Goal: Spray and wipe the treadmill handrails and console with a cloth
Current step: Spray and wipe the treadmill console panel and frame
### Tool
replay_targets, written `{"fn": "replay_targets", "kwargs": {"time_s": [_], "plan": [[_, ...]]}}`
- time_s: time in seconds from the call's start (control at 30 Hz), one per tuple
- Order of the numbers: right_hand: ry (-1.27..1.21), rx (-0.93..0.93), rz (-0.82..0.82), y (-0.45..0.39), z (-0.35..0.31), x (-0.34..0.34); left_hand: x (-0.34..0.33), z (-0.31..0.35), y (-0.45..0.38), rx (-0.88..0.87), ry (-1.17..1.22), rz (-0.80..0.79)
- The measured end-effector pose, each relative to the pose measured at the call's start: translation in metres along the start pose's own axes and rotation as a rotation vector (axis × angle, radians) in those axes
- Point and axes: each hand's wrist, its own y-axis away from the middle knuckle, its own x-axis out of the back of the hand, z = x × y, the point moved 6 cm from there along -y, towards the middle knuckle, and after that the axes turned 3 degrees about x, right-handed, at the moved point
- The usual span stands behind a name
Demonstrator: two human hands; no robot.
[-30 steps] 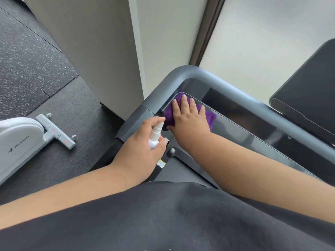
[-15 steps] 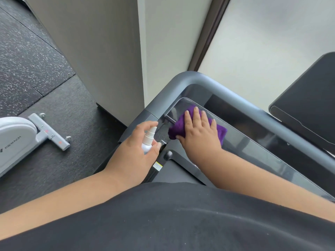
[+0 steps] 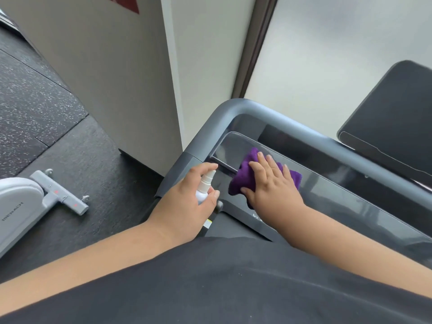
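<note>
A purple cloth (image 3: 243, 176) lies flat on the glossy dark console panel (image 3: 332, 190) of the treadmill, near its left end. My right hand (image 3: 271, 185) presses down on the cloth with fingers spread. My left hand (image 3: 184, 204) holds a small white spray bottle (image 3: 204, 187) upright just left of the cloth, index finger on the nozzle top. The grey handrail (image 3: 236, 108) curves around the console's far left corner and runs on to the right.
A dark screen (image 3: 395, 118) rises at the right behind the rail. A white exercise machine (image 3: 21, 204) with a grey foot bar stands on the black rubber floor at the left. A beige wall and pillar stand close behind the treadmill.
My right hand has slid the cloth to the right and nearer along the console panel. My left hand with the bottle has stayed beside it. The camera has tilted slightly.
</note>
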Motion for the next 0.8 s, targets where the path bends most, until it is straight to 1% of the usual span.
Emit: {"fn": "replay_targets", "kwargs": {"time_s": [0.07,0.17,0.33,0.43,0.53,0.63,0.7,0.8], "plan": [[0.014,-0.015,-0.020,0.002,0.001,-0.002,0.005,-0.004,0.000,0.021,-0.012,0.006],[0.068,0.010,-0.041,-0.022,-0.013,0.003,0.008,-0.007,0.000,0.045,-0.026,-0.002],[0.053,0.088,-0.039,-0.080,-0.041,0.020,0.007,-0.002,0.000,0.013,-0.026,-0.031],[0.092,0.108,-0.025,-0.076,-0.036,0.025,0.007,0.002,-0.002,-0.012,-0.031,-0.034],[0.163,0.072,0.031,-0.051,-0.038,0.023,0.009,0.003,-0.003,-0.030,-0.022,-0.030],[0.046,0.027,0.013,-0.046,-0.053,0.016,0.011,0.003,-0.004,-0.048,-0.021,-0.022],[-0.005,-0.009,0.038,-0.054,-0.053,0.016,0.013,0.006,-0.005,-0.062,-0.021,-0.020],[0.044,-0.021,0.031,-0.065,-0.047,0.013,0.012,0.010,-0.005,-0.098,-0.058,-0.024]]}}
